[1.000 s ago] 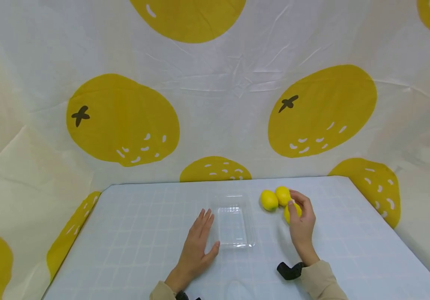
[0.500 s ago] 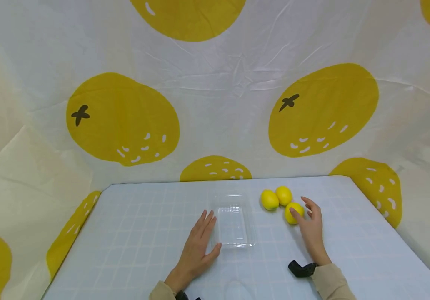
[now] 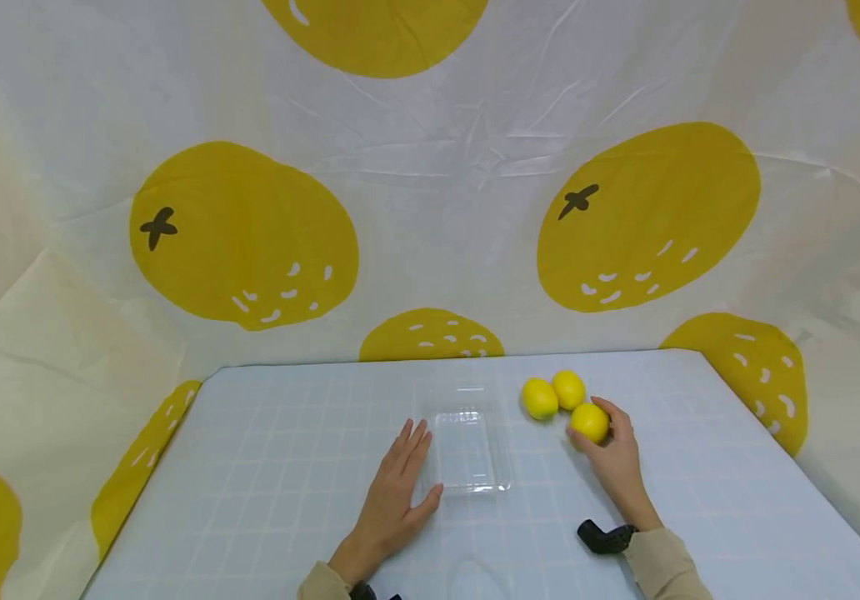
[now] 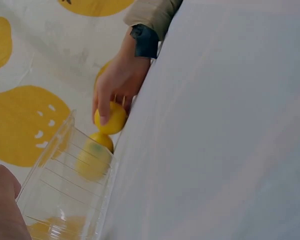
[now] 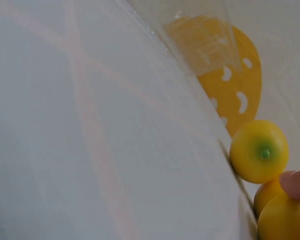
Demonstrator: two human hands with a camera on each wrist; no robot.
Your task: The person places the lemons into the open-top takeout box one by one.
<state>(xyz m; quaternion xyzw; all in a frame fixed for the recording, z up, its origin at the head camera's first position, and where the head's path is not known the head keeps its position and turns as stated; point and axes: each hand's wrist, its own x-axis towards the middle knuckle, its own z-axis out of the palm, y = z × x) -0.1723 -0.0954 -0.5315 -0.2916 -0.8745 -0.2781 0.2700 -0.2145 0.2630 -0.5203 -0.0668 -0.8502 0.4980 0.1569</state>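
Head view: the right hand (image 3: 616, 457) is gripping the nearest lemon (image 3: 589, 423), two other lemons (image 3: 539, 399) lying just beyond; the left hand (image 3: 394, 493) is resting, fingers straight, beside a clear container (image 3: 463, 454). Left wrist: fingers are clasping that lemon. Right wrist: one digit (image 5: 296, 183) is touching it.

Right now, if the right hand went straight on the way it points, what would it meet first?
The near lemon, which sits between the thumb and fingers of the right hand; beyond it, probably the rear lemon, though depth is unclear.
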